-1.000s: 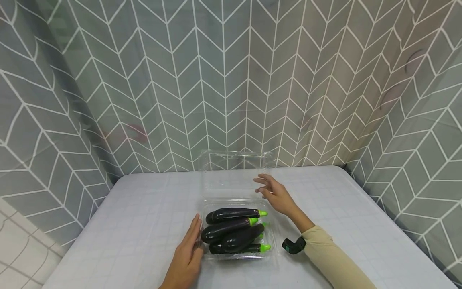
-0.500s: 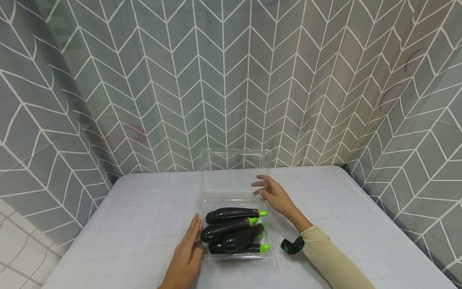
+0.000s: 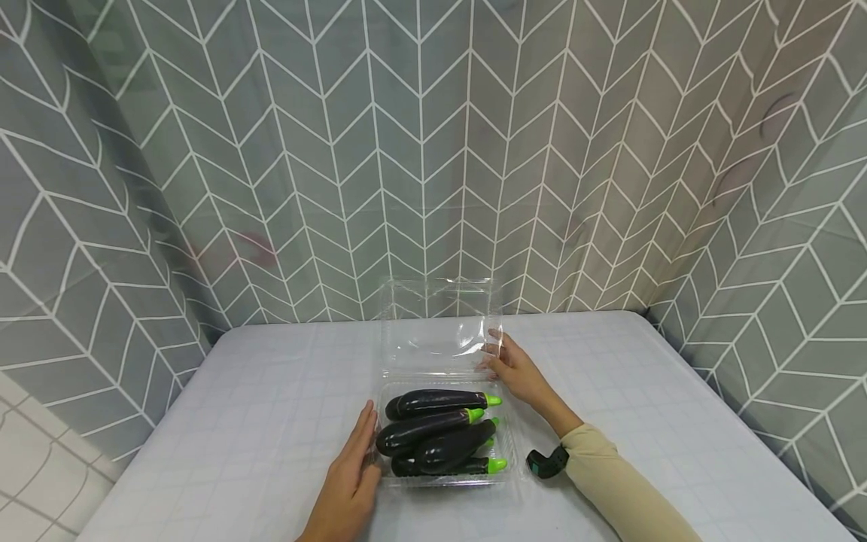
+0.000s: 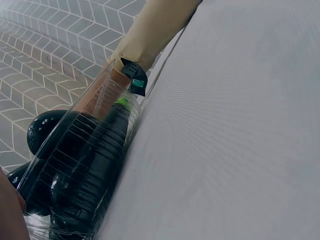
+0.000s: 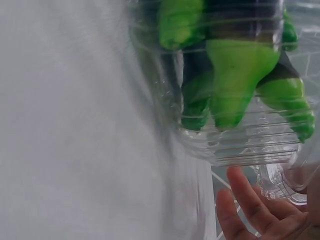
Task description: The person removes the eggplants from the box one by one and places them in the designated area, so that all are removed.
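In the head view, a clear plastic clamshell container [image 3: 447,482] stands on the table, its hinged lid [image 3: 440,342] raised at the back. Several dark eggplants [image 3: 423,433] with bright green stems lie piled in its base. My left hand [image 3: 348,470] lies along the base's left side, fingers straight. At the lid's right edge, my right hand [image 3: 518,369] holds the plastic between thumb and fingers. The right wrist view shows green stem ends [image 5: 240,80] through the ribbed wall, with the right fingers [image 5: 250,205] beyond the plastic corner.
A white cloth covers the table [image 3: 284,391]. Grey curtains [image 3: 420,150] with white chevron lines hang behind it and at both sides. A small black device [image 3: 547,461] is worn on the right wrist, by a beige sleeve [image 3: 619,474].
The right hand has come onto the lid's right edge, its fingers now seen through the plastic. The lid has shifted slightly and shows new reflections. The left hand and eggplants stay put.
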Motion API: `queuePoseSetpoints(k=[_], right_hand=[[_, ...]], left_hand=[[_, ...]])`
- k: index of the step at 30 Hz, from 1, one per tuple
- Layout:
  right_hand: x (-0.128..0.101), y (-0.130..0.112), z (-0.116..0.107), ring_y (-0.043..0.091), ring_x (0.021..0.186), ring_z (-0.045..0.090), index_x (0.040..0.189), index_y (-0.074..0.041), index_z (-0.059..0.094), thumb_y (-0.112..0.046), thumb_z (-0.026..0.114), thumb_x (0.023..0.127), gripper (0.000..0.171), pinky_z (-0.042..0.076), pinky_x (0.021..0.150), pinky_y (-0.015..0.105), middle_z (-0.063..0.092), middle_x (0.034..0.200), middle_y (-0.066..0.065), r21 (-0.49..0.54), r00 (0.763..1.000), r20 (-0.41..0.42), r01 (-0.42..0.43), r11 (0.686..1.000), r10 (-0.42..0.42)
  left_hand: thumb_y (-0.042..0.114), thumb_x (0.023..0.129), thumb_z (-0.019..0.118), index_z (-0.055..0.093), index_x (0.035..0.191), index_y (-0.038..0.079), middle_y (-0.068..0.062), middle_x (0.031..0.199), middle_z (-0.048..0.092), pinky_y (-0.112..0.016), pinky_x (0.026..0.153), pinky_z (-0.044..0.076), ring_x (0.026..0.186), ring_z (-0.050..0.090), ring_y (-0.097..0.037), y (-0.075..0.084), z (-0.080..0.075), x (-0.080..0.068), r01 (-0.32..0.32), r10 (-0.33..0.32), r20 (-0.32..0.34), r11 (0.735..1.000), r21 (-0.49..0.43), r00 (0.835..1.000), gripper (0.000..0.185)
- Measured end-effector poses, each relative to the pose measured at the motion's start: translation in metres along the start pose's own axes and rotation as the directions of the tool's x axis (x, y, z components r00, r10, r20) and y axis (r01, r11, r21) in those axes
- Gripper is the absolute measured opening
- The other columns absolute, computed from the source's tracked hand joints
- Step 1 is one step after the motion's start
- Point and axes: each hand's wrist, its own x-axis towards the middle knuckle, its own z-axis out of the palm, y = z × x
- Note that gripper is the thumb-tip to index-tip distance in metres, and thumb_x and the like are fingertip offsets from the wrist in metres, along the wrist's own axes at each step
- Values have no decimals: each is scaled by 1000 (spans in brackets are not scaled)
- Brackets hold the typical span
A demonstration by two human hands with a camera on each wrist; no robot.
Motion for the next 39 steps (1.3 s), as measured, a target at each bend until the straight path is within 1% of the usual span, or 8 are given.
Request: queuePoseSetpoints(k=[5,9,13,17,20,27,31,39], right_hand=[[0,4,0,48,103,54,132,8,30,-1,42,98,37,46,79,57,41,134,32,23,1000,9,3,1000,-3],[0,5,0,49,102,54,133,7,31,-2,43,98,38,48,80,54,43,131,34,34,1000,14,9,999,-9],[0,6,0,49,101,55,136,6,31,-5,43,98,41,49,79,52,47,124,36,19,1000,16,0,1000,-1],[1,7,0,47,101,56,137,6,31,-6,42,99,42,51,77,49,51,120,34,-4,1000,15,-22,1000,23],[1,6,0,46,100,57,136,7,33,-7,43,99,40,53,74,42,53,120,32,-21,999,2,-36,999,36],[8,29,0,41,95,61,128,8,41,-16,48,98,39,52,72,47,56,117,30,-39,993,-67,-101,994,98],[9,37,0,35,87,63,125,6,45,-21,50,97,40,53,66,35,60,112,26,-76,991,-101,-100,992,92],[6,38,1,29,83,62,120,6,52,-23,49,98,37,53,63,30,66,101,17,-138,988,-127,-105,985,88]], left_hand=[[-7,81,47,21,149,21,11,153,13,-18,104,17,134,25,-9,1,0,-1,11,-11,-1,1000,10,1000,77],[-5,80,49,23,148,21,15,153,13,-26,103,26,132,29,-7,2,-1,-1,40,-40,1,998,40,999,78],[-5,77,50,26,148,20,13,152,15,-34,98,39,127,38,-11,1,0,-1,22,-22,-12,999,32,1000,79],[-5,75,51,28,147,20,11,152,17,-34,92,45,123,43,-14,0,0,-1,-10,10,-23,1000,9,1000,80],[-5,74,52,29,147,17,9,152,17,-33,91,46,122,45,-15,0,0,-1,-27,27,-22,999,17,999,79],[-5,73,53,29,147,19,3,154,16,-33,91,46,124,42,-15,0,1,-1,-6,6,-11,1000,5,1000,81],[-5,74,52,28,147,19,6,154,14,-35,93,45,127,40,-14,1,1,-1,7,-7,1,1000,-7,1000,81],[-6,75,50,26,147,15,-1,155,13,-34,92,45,130,34,-16,-1,0,-2,-85,85,14,996,-17,996,79]])
